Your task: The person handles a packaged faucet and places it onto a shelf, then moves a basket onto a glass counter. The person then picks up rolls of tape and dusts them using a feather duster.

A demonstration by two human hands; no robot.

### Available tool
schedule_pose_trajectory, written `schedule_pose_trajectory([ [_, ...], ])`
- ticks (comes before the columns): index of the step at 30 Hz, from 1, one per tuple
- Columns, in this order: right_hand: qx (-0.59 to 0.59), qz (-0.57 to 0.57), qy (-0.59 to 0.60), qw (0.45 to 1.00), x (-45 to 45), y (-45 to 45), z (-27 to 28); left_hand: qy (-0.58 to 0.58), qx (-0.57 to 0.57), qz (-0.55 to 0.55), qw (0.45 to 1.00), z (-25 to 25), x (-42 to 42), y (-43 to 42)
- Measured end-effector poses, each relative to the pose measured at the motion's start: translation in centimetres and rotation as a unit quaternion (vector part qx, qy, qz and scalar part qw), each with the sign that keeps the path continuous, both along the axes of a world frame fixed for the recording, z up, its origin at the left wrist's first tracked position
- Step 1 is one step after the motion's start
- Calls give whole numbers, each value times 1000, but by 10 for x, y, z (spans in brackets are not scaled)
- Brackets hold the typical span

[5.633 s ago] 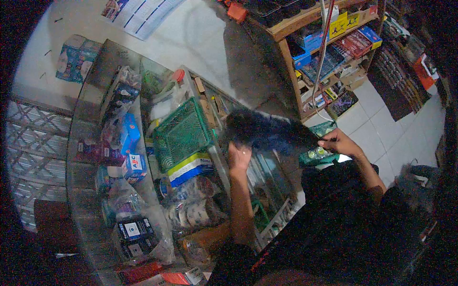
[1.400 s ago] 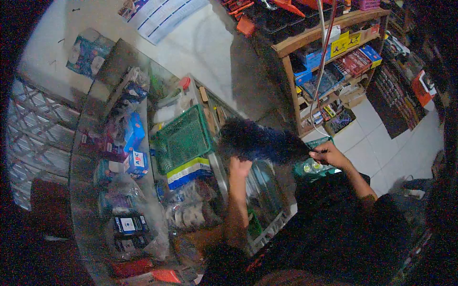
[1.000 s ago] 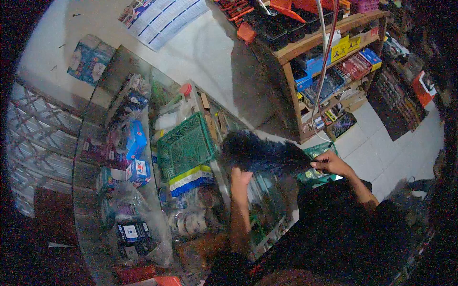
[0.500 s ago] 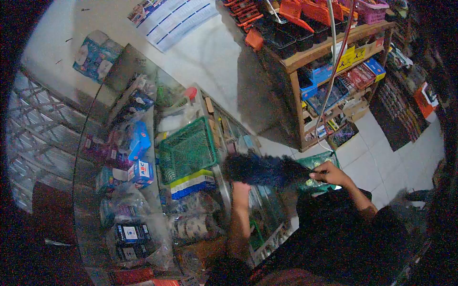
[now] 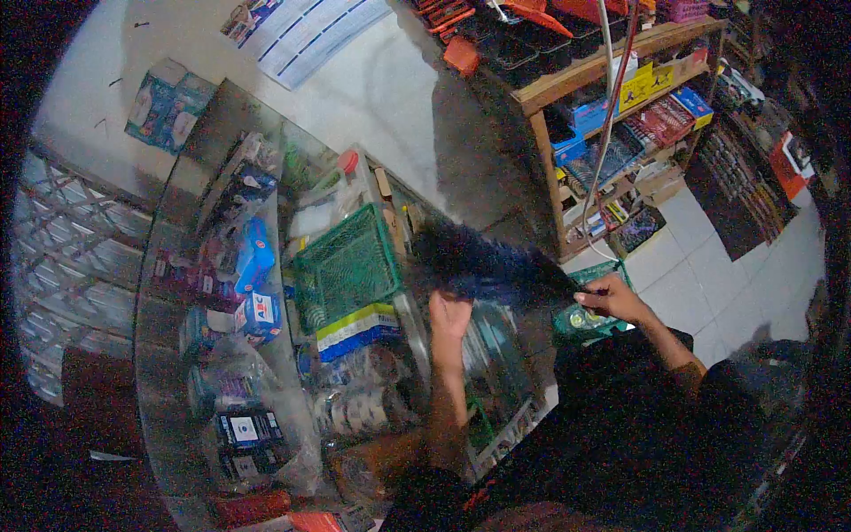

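Observation:
A dark, fluffy feather duster (image 5: 492, 266) stretches between my two hands, above the front edge of the glass display case. My right hand (image 5: 612, 299) is closed around its thin handle end, on the right. Against the underside of the feathers, towards their left end, rests my left hand (image 5: 450, 315), palm partly showing. The feathers cover most of its fingers, so I cannot tell whether they grip. Just left of the duster, a green plastic basket (image 5: 396, 270) sits on the case.
The glass case (image 5: 164, 355) holds boxes, including a blue-and-white ABC box (image 5: 258, 316), and clear plastic bags. A wooden shelf (image 5: 542, 168) with packed goods and orange-and-black bins stands at the upper right. A red-and-white cable (image 5: 612, 115) hangs before it. Behind my right hand is a green item (image 5: 585, 324).
The duster's feathered end has lifted and tilted up to the left. My left hand has turned, showing more palm, and moved slightly up. My right hand keeps hold of the handle.

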State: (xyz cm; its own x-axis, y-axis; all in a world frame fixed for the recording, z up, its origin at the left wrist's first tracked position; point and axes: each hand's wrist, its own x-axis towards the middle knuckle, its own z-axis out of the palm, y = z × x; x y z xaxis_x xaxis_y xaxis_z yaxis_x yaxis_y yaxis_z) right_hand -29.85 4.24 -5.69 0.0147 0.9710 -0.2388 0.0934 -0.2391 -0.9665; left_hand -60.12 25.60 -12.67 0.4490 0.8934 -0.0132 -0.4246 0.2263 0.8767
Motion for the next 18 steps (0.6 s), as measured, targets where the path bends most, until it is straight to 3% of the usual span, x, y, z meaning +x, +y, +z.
schedule_pose_trajectory([
  [3,10,38,-2,999,4,0,-1,-85,-111,8,990,-10,0,6],
  [7,90,85,-74,990,10,3,-24,-102,-133,16,986,-11,1,9],
  [13,43,98,6,994,10,0,-4,-115,-153,24,981,-14,-3,14],
  [18,27,36,-27,999,6,0,-2,-142,-226,41,963,-33,-13,20],
])
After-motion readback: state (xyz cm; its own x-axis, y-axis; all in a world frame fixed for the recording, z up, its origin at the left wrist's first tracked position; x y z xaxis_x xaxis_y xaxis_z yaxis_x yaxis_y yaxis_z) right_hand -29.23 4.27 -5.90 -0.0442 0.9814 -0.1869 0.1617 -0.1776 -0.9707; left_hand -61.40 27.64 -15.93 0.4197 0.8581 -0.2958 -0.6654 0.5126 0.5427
